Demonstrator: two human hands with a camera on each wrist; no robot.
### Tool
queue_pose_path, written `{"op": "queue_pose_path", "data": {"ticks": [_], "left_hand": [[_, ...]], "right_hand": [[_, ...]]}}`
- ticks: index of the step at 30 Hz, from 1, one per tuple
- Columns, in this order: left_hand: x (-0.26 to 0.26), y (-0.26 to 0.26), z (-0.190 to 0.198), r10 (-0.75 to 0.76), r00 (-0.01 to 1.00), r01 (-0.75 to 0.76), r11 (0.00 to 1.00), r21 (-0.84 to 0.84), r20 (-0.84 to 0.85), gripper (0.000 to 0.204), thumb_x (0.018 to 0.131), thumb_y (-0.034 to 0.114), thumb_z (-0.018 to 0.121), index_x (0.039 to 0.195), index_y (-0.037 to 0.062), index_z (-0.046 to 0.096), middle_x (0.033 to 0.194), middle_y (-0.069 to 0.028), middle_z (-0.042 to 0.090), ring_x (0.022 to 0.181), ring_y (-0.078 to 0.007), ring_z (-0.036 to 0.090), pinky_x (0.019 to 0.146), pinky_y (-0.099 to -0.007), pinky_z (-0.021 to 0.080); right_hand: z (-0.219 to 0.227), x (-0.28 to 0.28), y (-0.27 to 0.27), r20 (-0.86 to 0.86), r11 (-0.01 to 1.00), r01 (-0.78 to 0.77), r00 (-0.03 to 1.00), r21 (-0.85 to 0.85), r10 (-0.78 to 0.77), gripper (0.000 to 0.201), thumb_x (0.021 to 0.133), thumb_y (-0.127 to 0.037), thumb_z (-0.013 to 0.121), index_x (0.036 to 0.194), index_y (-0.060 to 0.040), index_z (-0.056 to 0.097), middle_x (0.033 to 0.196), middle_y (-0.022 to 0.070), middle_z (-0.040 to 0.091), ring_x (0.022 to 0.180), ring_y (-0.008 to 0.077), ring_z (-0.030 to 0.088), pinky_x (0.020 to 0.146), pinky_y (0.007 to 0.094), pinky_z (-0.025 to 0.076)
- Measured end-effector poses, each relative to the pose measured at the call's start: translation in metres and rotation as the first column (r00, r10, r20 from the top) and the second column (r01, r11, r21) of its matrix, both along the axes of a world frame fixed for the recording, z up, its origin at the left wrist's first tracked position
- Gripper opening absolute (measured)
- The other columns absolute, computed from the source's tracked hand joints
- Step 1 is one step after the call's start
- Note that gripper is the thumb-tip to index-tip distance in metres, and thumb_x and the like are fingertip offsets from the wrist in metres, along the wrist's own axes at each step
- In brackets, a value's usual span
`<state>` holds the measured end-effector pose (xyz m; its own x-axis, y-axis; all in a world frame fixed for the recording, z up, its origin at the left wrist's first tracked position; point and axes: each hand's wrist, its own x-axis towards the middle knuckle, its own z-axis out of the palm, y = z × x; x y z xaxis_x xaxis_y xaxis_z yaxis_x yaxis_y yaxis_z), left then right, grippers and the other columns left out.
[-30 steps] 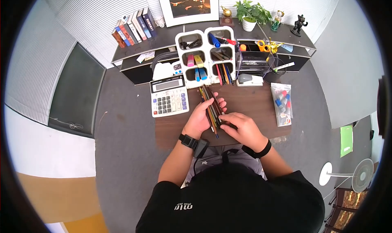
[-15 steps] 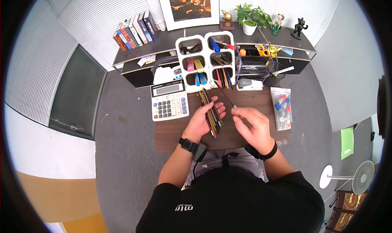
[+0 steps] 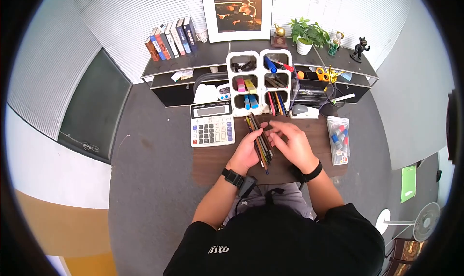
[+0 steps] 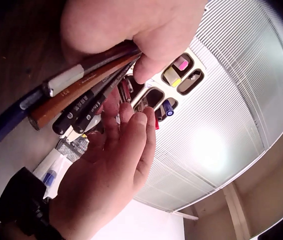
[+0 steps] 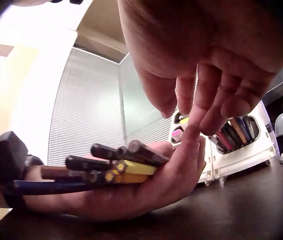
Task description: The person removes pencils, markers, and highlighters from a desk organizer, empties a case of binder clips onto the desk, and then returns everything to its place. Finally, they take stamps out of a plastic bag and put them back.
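In the head view my left hand point(image 3: 246, 152) grips a bundle of pencils point(image 3: 262, 152), thumb across them, over the brown desk. Brown, black, yellow and dark blue barrels show; the left wrist view has an orange-brown pencil point(image 4: 64, 102) among them. My right hand point(image 3: 291, 145) hovers beside the bundle, fingers loosely bent with nothing between them, fingertips right at the left hand's fingertips. Just ahead stands a white organizer point(image 3: 260, 85) with six compartments. Its near right one holds coloured pencils point(image 3: 277, 103); others hold highlighters point(image 3: 250, 86) and markers point(image 3: 270, 65).
A calculator point(image 3: 212, 131) lies left of the bundle. To the right are a stapler point(image 3: 304, 112) and a clear zip bag point(image 3: 340, 143) of small red and blue items. Behind the stapler stands a clear desk holder point(image 3: 309, 93). A shelf with books point(image 3: 171, 39) lines the back.
Half a second ago my right hand held a thin pencil out toward the organizer; now it holds none and is back beside the bundle. My left hand keeps its grip. The head view has shifted.
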<state>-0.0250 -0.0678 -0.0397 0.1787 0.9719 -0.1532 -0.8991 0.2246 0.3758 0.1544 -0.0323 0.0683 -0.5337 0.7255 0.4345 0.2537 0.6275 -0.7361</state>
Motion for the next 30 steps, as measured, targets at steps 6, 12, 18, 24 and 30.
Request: {"op": "queue_pose_path", "data": {"ticks": [6,12,18,24,30], "left_hand": [[0.005,0.000,0.009,0.052,0.999,-0.052,0.997,-0.053,0.001,0.040,0.109,0.019,0.053,0.147,0.0067,0.048,0.131,-0.0174,0.065,0.126,-0.0324,0.064,0.110,-0.0480,0.052],[0.003,0.000,0.011,0.014,0.999,-0.016,0.998,-0.064,-0.029,0.043,0.109,0.019,0.053,0.150,0.0065,0.047,0.133,-0.0166,0.064,0.126,-0.0317,0.063,0.111,-0.0481,0.052],[0.001,-0.002,0.014,0.028,0.998,-0.030,0.999,-0.038,-0.062,0.043,0.109,0.021,0.054,0.149,0.0074,0.049,0.132,-0.0174,0.065,0.128,-0.0314,0.063,0.111,-0.0487,0.051],[-0.001,0.001,0.008,0.004,1.000,-0.004,1.000,-0.005,-0.024,0.047,0.109,0.024,0.053,0.152,0.0073,0.047,0.135,-0.0212,0.062,0.131,-0.0355,0.060,0.116,-0.0511,0.047],[-0.001,0.000,0.012,-0.109,0.992,0.109,0.994,-0.003,-0.056,0.050,0.109,0.024,0.053,0.154,0.0060,0.045,0.135,-0.0224,0.063,0.127,-0.0362,0.063,0.113,-0.0518,0.050]], "right_hand": [[-0.002,0.026,-0.035,0.174,0.996,-0.069,0.983,0.056,0.058,0.026,0.092,-0.008,0.074,0.117,-0.0051,0.074,0.097,0.0118,0.069,0.097,0.0301,0.069,0.083,0.0394,0.056],[-0.020,0.033,-0.042,0.053,0.996,-0.092,0.994,0.001,0.092,0.025,0.091,-0.005,0.074,0.116,-0.0055,0.073,0.103,0.0139,0.072,0.094,0.0353,0.070,0.082,0.0417,0.058],[0.001,0.043,-0.042,-0.059,0.999,-0.042,0.997,0.030,0.044,0.020,0.090,0.000,0.075,0.110,-0.0031,0.074,0.101,0.0132,0.075,0.089,0.0299,0.073,0.078,0.0370,0.059],[0.028,0.056,-0.033,-0.192,0.993,0.119,0.975,0.014,-0.114,0.019,0.093,-0.001,0.074,0.112,-0.0025,0.076,0.102,0.0128,0.076,0.087,0.0227,0.074,0.077,0.0334,0.059],[-0.007,0.028,0.010,-0.173,0.979,0.201,0.966,0.043,-0.190,0.022,0.096,-0.005,0.072,0.118,-0.0018,0.074,0.103,0.0144,0.076,0.082,0.0217,0.073,0.073,0.0319,0.058]]}}
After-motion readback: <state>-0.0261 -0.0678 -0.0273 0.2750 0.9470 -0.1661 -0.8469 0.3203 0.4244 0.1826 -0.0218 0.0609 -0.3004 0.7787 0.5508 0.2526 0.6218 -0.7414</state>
